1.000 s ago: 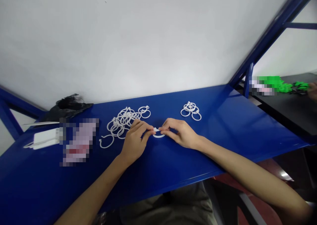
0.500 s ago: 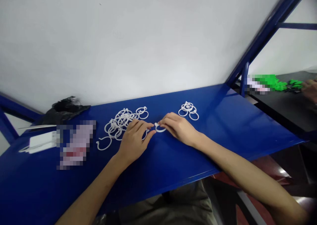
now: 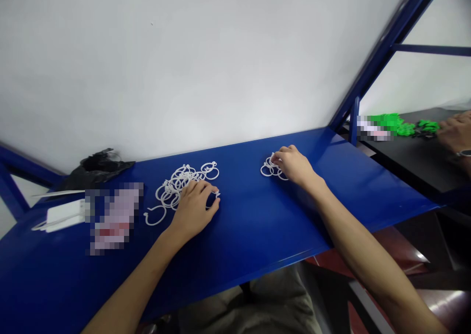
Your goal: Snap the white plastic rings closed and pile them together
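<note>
A loose heap of several white plastic rings point(image 3: 180, 184) lies on the blue table point(image 3: 250, 226) left of centre. My left hand point(image 3: 193, 209) rests at the heap's near edge, fingers curled around one white ring whose end shows at the fingertips. A smaller pile of white rings point(image 3: 268, 168) lies farther right. My right hand point(image 3: 294, 166) is stretched out onto that small pile, fingers bent over the rings; whether it still grips one is hidden.
A black bag point(image 3: 97, 162) sits at the back left, with a white flat object point(image 3: 64, 214) and a blurred-out item point(image 3: 112, 216) in front of it. A blue frame post point(image 3: 382, 54) rises at right. Beyond it, another person's hand point(image 3: 454, 128) works near green parts point(image 3: 393, 123) on a dark table.
Both hands held one ring between them at centre. My right hand has since carried it right to the small pile; my left hand drew back to the big heap.
</note>
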The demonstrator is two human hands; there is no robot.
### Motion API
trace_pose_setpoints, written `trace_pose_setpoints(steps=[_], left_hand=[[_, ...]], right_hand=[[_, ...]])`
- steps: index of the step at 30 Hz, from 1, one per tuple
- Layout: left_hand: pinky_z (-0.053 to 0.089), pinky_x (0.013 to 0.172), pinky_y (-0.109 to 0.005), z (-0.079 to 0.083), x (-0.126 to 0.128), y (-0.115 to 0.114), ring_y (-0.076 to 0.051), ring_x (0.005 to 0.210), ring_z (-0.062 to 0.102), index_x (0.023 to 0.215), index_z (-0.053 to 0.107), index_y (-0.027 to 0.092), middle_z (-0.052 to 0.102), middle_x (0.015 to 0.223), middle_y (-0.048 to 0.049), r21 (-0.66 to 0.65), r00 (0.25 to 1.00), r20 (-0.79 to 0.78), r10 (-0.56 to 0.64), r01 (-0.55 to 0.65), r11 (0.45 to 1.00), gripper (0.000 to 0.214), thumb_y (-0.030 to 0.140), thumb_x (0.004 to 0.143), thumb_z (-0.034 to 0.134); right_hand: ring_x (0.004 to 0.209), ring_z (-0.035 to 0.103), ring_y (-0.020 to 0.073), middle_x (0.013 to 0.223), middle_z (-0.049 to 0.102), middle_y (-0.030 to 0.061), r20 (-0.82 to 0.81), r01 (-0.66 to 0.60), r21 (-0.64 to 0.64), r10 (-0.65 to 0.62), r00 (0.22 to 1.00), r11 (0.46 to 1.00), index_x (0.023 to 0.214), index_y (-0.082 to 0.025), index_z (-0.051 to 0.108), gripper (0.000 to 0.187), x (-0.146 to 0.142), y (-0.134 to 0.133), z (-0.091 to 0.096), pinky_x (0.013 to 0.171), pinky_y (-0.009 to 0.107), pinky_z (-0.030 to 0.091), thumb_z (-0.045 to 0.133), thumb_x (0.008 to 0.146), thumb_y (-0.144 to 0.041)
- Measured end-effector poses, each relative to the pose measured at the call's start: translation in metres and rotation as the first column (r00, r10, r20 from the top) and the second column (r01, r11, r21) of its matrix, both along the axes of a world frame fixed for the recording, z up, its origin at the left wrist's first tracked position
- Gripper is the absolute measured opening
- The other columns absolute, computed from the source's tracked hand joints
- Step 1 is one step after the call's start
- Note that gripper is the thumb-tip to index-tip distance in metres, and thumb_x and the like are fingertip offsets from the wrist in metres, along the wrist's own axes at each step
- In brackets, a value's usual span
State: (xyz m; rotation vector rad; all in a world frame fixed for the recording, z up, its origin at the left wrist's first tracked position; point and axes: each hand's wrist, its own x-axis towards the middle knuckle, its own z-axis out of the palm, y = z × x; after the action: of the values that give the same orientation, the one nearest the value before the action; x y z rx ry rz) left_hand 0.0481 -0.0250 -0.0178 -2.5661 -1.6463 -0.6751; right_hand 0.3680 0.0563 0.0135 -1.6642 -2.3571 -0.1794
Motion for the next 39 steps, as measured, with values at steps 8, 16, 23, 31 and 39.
trace_pose_setpoints(steps=[8, 16, 23, 31, 39], left_hand=[[0.04, 0.098, -0.043, 0.009, 0.006, -0.002, -0.023, 0.101, 0.056, 0.096, 0.061, 0.024, 0.066, 0.101, -0.0019, -0.034, 0.977, 0.212, -0.007, 0.015, 0.999, 0.01, 0.032, 0.091, 0.059], [0.048, 0.077, -0.032, 0.013, 0.012, -0.005, -0.017, 0.079, 0.058, 0.085, 0.064, 0.023, 0.065, 0.082, 0.0007, -0.065, 0.91, 0.415, 0.017, 0.011, 0.998, 0.016, 0.038, 0.086, 0.067], [0.049, 0.071, -0.029, 0.016, 0.018, -0.011, -0.015, 0.071, 0.057, 0.08, 0.063, 0.023, 0.062, 0.075, 0.0026, -0.16, 0.878, 0.477, 0.04, 0.042, 0.986, 0.018, 0.04, 0.082, 0.07], [0.048, 0.069, -0.028, 0.015, 0.016, -0.01, -0.014, 0.07, 0.06, 0.081, 0.065, 0.023, 0.065, 0.075, 0.0029, -0.155, 0.864, 0.503, 0.03, 0.056, 0.986, 0.018, 0.04, 0.085, 0.068], [0.047, 0.071, -0.029, 0.011, 0.016, -0.009, -0.015, 0.072, 0.058, 0.073, 0.066, 0.024, 0.063, 0.073, 0.0034, -0.107, 0.877, 0.479, 0.035, 0.019, 0.994, 0.008, 0.026, 0.08, 0.07]], right_hand=[[0.096, 0.051, 0.0262, 0.1, 0.067, 0.0106, -0.134, -0.107, 0.14, 0.126, 0.983, 0.984, 0.103, -0.018, 0.07, 0.02, -0.023, -0.014, 0.007, 0.081, 0.036, 0.047, 0.052, 0.098, -0.025], [0.093, 0.062, 0.0197, 0.098, 0.068, 0.0054, -0.506, -0.637, -0.105, 0.511, 0.695, 0.763, 0.116, -0.019, 0.061, 0.039, -0.083, -0.059, -0.006, 0.082, 0.032, 0.05, 0.064, 0.091, -0.048], [0.075, 0.064, 0.0136, 0.089, 0.069, 0.0026, -0.571, -0.609, -0.133, 0.442, 0.692, 0.782, 0.103, -0.019, 0.062, 0.013, -0.088, -0.066, -0.01, 0.069, 0.025, 0.048, 0.052, 0.097, -0.022], [0.09, 0.067, 0.0156, 0.104, 0.071, 0.007, -0.56, -0.638, -0.001, 0.528, 0.638, 0.77, 0.113, -0.017, 0.065, 0.023, -0.084, -0.064, -0.006, 0.08, 0.029, 0.052, 0.048, 0.102, -0.026], [0.079, 0.058, 0.0149, 0.088, 0.062, 0.0064, -0.498, -0.717, 0.017, 0.627, 0.598, 0.697, 0.116, -0.014, 0.067, 0.03, -0.085, -0.066, -0.008, 0.073, 0.027, 0.048, 0.041, 0.104, -0.025]])
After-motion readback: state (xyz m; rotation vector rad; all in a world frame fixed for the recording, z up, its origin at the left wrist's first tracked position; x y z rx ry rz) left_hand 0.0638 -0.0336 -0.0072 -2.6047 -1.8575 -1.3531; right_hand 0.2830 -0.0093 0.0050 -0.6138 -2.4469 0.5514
